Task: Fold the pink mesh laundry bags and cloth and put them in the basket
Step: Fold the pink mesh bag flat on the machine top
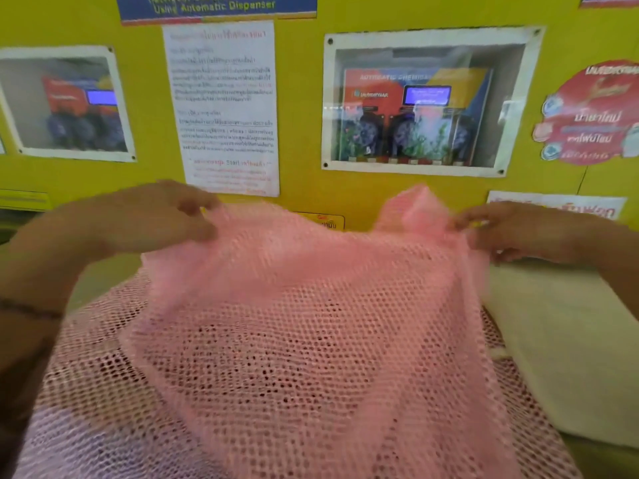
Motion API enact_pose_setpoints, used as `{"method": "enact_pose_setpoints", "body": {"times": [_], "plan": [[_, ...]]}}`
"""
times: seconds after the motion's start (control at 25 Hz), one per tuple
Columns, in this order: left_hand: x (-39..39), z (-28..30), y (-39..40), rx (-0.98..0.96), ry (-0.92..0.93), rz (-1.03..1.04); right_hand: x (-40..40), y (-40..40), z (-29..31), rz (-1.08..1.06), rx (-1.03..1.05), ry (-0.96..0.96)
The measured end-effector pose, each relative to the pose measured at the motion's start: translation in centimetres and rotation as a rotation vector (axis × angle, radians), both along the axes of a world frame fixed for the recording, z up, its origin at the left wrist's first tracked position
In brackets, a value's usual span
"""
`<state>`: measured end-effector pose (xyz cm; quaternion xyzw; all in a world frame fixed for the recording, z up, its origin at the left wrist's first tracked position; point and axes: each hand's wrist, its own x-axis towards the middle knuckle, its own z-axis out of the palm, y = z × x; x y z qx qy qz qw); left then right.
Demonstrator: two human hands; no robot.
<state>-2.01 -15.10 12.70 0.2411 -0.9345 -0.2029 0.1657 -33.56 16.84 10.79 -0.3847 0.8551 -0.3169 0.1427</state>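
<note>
A person held a pink mesh bag (pixel 311 323) up by its top edge, spread wide across the middle of the view. The left hand (pixel 162 216), at nine o'clock, had its fingers closed in a pinch on the bag's upper left corner. The right hand (pixel 511 233), at three o'clock, pinched the upper right corner the same way. More pink mesh (pixel 79 392) lay beneath, toward seven o'clock. A folded pale cloth (pixel 567 340) sat at four o'clock, just beside the bag. A yellow wall (pixel 304 133) with posted notices stood at twelve o'clock.
</note>
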Motion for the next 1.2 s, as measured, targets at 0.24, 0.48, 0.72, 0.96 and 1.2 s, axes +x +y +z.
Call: {"method": "enact_pose_setpoints", "body": {"times": [0.24,0.48,0.72,0.96,1.2], "plan": [[-3.2,-1.5,0.7,0.018,0.026,0.017,2.7,-2.0,-0.7,-0.063,0.233,0.496],[-7.1,-7.7,-0.4,-0.123,-0.348,0.116,6.0,-5.4,-3.8,0.043,0.524,0.394],[-7.1,-5.9,-1.4,-0.067,0.163,0.121,3.4,-5.7,-4.4,-0.106,0.656,0.406],[-3.5,-2.1,-7.8,-0.264,0.482,0.405,0.6,-4.4,-4.1,-0.236,0.355,0.432],[-3.4,-3.8,-7.4,-0.246,0.058,0.272,3.3,-5.4,-3.9,-0.237,0.236,0.639]]}}
